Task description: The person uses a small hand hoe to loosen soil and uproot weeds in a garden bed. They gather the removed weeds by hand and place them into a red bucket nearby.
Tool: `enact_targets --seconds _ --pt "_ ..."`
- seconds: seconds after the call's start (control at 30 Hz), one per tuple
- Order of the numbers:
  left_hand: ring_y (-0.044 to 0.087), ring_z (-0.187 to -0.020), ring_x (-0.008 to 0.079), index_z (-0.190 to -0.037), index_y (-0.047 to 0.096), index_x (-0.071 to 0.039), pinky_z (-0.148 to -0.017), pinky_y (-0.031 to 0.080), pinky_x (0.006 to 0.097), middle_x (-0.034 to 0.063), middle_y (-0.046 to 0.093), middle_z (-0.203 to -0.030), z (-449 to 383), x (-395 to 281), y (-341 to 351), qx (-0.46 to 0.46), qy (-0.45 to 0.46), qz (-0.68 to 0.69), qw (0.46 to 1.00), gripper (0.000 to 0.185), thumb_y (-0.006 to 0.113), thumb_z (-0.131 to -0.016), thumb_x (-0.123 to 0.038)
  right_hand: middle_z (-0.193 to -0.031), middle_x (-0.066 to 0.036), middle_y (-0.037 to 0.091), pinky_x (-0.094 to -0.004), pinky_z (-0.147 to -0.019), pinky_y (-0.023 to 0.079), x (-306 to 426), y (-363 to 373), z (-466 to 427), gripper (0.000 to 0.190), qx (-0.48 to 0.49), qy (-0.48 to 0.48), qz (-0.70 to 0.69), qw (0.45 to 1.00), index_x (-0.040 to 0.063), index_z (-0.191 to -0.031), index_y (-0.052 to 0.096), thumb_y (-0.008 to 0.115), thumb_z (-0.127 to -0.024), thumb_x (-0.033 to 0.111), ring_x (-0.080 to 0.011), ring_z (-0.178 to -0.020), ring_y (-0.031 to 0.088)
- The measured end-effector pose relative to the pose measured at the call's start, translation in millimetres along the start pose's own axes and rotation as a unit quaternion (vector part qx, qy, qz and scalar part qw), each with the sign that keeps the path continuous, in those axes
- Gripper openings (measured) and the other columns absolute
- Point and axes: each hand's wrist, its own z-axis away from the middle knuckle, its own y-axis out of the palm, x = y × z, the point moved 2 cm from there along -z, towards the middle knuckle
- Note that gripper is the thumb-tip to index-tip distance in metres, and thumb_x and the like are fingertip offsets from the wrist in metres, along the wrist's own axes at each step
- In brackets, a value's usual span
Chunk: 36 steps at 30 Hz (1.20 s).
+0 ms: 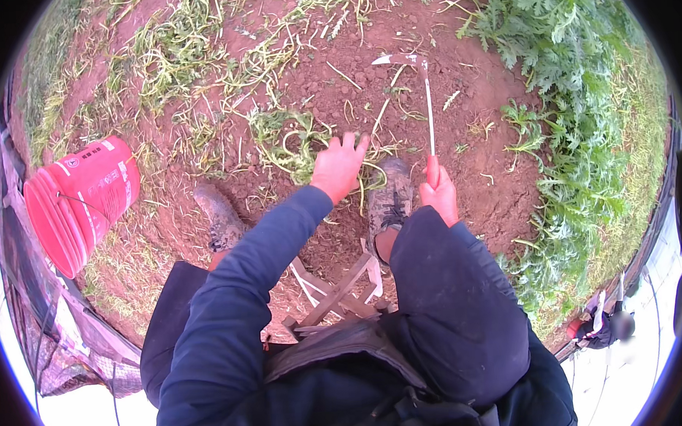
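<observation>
My left hand (pixel 339 164) is spread in front of my shoe, its fingers apart, just right of a clump of cut leafy greens (pixel 298 143) on the soil. Whether its fingertips touch the stems cannot be told. My right hand (pixel 440 191) is closed around the red handle of a sickle (pixel 429 106), held beside my right knee. The sickle's long pale shaft points away from me, and its curved blade points left above the bare soil. Loose stems lie between the blade and my left hand.
A red plastic bucket (pixel 83 201) lies tipped on its side at the left. Standing leafy plants (pixel 572 146) form a row at the right. Cut stems and leaves (pixel 180 60) litter the ground ahead. A wooden folding stool (pixel 339 293) is beneath me. Another person (pixel 603 327) is far off at lower right.
</observation>
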Motion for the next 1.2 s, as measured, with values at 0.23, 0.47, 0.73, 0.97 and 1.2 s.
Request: enact_targets --seconds 0.23,0.47,0.73,0.97,1.2 --pt "0.062 -0.108 0.0333 -0.126 0.065 -0.009 -0.075 0.064 0.0407 0.0155 0.059 -0.118 8.3 49.2 9.7 -0.067 -0.089 0.051 0.992 0.054 0.082 -0.076 -0.022 -0.088 -0.005 0.063 -0.0329 -0.078 0.051 -25.8 14.3 3.7 0.026 -0.023 0.038 -0.063 0.997 0.006 -0.11 0.064 0.062 -0.085 0.006 -0.0157 -0.081 0.061" --pt "0.046 -0.135 0.045 -0.136 0.061 -0.022 -0.09 0.062 0.0468 0.0168 0.045 -0.145 2.4 46.4 -14.9 -0.058 -0.085 0.006 0.995 0.078 0.092 -0.067 -0.039 -0.086 0.004 0.054 -0.0256 -0.074 0.045 -32.0 40.5 13.4 0.026 -0.032 0.066 -0.257 0.964 0.007 -0.107 0.064 0.059 -0.084 -0.002 -0.008 -0.079 0.052" --pt "0.07 -0.091 0.0157 -0.113 0.071 -0.007 -0.087 0.06 0.0306 0.0054 0.07 -0.103 52.6 128.0 -31.0 -0.119 -0.186 0.476 0.851 0.036 0.081 -0.079 -0.006 -0.086 0.003 0.054 -0.025 -0.072 0.043 -25.9 62.4 23.8 0.028 -0.021 0.091 -0.197 0.976 0.008 -0.106 0.064 0.057 -0.081 -0.004 -0.0078 -0.077 0.05" --pt "0.065 -0.079 0.0089 -0.121 0.073 -0.008 -0.072 0.055 0.0264 0.0004 0.073 -0.097 188.1 270.8 -273.6 -0.316 -0.339 0.28 0.841 0.034 0.078 -0.088 -0.015 -0.091 0.001 0.055 -0.0243 -0.073 0.043 -39.5 51.3 9.7 0.029 -0.031 0.041 -0.194 0.98 0.004 -0.111 0.062 0.057 -0.083 -0.002 -0.0087 -0.079 0.052" --pt "0.069 -0.114 0.0326 -0.128 0.07 -0.004 -0.102 0.049 0.0407 0.0159 0.075 -0.121 430.1 489.9 -369.6 -0.476 -0.499 -0.189 0.699 0.067 0.079 -0.082 -0.051 -0.085 0.003 0.052 -0.0269 -0.074 0.044 -30.5 60.4 7.5 0.028 -0.093 -0.018 -0.125 0.988 0.006 -0.11 0.064 0.06 -0.083 -0.001 -0.0093 -0.078 0.05"
